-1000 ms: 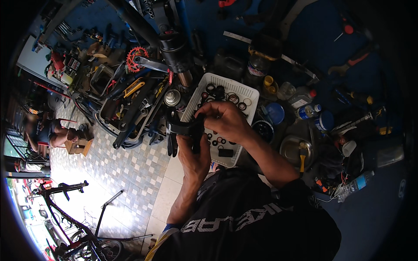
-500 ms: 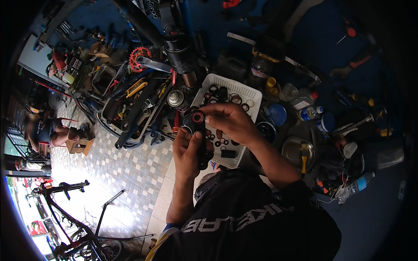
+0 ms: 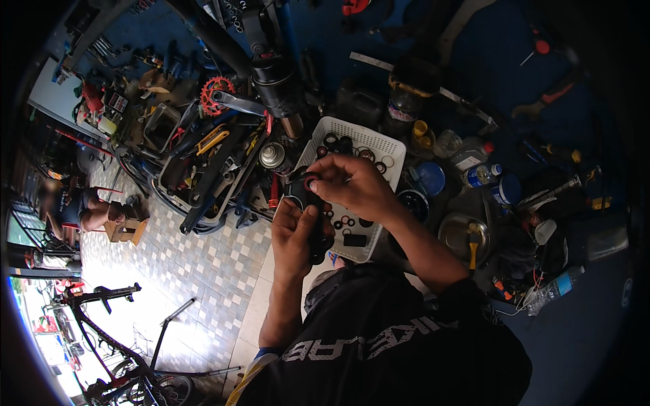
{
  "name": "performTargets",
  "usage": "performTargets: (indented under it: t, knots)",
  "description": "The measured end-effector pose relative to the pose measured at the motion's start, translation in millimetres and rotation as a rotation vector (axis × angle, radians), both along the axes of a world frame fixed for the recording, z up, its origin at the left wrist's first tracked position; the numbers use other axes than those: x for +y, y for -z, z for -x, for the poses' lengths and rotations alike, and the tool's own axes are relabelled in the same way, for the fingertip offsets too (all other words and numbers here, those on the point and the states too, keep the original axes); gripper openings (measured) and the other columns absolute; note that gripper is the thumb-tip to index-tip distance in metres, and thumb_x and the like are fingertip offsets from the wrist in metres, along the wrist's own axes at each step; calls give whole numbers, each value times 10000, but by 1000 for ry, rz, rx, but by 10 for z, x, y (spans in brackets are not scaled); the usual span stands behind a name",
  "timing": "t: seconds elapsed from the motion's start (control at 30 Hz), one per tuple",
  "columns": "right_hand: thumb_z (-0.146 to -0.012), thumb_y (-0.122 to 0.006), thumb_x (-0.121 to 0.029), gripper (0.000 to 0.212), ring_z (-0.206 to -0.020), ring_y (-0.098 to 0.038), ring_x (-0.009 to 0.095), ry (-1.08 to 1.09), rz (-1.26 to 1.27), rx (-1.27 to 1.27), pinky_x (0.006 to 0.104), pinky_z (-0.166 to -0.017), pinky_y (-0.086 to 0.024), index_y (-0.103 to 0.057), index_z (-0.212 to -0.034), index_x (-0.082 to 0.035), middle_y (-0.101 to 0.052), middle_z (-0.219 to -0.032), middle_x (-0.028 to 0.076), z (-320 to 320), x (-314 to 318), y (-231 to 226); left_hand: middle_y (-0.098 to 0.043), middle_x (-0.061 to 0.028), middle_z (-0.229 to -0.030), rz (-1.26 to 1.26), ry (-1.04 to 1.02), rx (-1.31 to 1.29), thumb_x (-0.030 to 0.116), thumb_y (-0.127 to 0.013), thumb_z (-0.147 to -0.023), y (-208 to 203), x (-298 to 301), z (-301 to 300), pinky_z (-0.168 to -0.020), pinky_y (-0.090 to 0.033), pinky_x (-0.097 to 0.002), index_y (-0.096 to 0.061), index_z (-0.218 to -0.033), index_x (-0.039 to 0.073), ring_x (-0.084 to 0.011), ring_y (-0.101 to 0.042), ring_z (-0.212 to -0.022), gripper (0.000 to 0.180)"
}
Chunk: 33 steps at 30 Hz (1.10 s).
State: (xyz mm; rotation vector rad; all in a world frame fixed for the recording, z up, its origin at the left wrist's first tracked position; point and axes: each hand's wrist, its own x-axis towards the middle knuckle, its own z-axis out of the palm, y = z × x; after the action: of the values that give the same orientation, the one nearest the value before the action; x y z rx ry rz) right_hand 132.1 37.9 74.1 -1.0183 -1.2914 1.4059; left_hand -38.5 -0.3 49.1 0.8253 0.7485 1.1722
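Note:
My left hand (image 3: 291, 233) is wrapped around a black bike part (image 3: 315, 252), long and bulky, with a rounded upper end; much of it is hidden by my fingers and the shadow. At that upper end sits a small dark red ring (image 3: 311, 181). The thumb and fingers of my right hand (image 3: 355, 189) pinch the ring; whether it is still seated in the part or lifted off I cannot tell. Just beyond and below both hands stands a white perforated basket (image 3: 393, 140) holding black rings, seals and a small black block (image 3: 355, 239).
A spray can (image 3: 272, 157) and a tray of tools (image 3: 203, 169) stand left of the basket. A bike frame with a red chainring (image 3: 217, 95) hangs above. Bottles (image 3: 482, 175) and a metal bowl with a yellow brush (image 3: 472, 247) lie right. Another person (image 3: 84, 210) sits far left.
My right fingers have closed in on the red ring, which now looks tilted and partly covered. My left hand keeps its hold on the black part.

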Motion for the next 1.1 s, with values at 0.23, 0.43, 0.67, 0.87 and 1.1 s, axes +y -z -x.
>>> performTargets:
  t: [0.23, 0.43, 0.67, 0.87, 1.1]
  knots:
    - [-924, -710, -125, 246, -742, -616, 54, -7, -79, -119, 243, -687, -512, -677, -1142, -15, -683, -870, -2, 1, 87, 135, -648, -55, -884, -126, -86, 223, 37, -605, -993, 77, -48, -58, -557, -516, -220, -487, -1149, 18, -95, -645, -663, 197]
    - [-947, -654, -100, 245, -754, -616, 55, -23, 84, 114, 238, -687, -514, -687, -1181, -36, -691, -910, -12, 3, 13, 41, -636, -51, -889, -139, -107, 229, 37, -606, -991, 65, -12, -68, -573, -513, -218, -481, -1157, 25, -97, -646, -695, 209]
    - [-937, -700, -187, 279, -762, -679, 123, -166, -274, -425, 287, -700, -536, -709, -1186, -61, -739, -903, 47, -375, 91, -51, -647, -56, -903, -13, 99, 220, 45, -619, -990, -19, 40, 78, -626, -534, -252, -489, -1123, 33, -118, -660, -731, 187]
    - [-773, -766, -215, 413, -825, -721, 276, -353, -307, -1058, 397, -748, -541, -652, -1148, -83, -724, -871, 76, -302, 222, -416, -623, -45, -839, -194, 192, 568, 66, -665, -964, 114, 130, 192, -596, -491, -272, -487, -1028, 36, -90, -600, -686, 192]
    - [-727, -796, -172, 740, -917, -666, 225, -351, -338, -866, 373, -785, -550, -502, -1405, -139, -647, -1124, 96, -314, 241, -208, -570, -25, -720, -297, 242, 830, 91, -706, -932, 142, 150, 282, -534, -416, -295, -490, -930, 26, -86, -524, -624, 226]
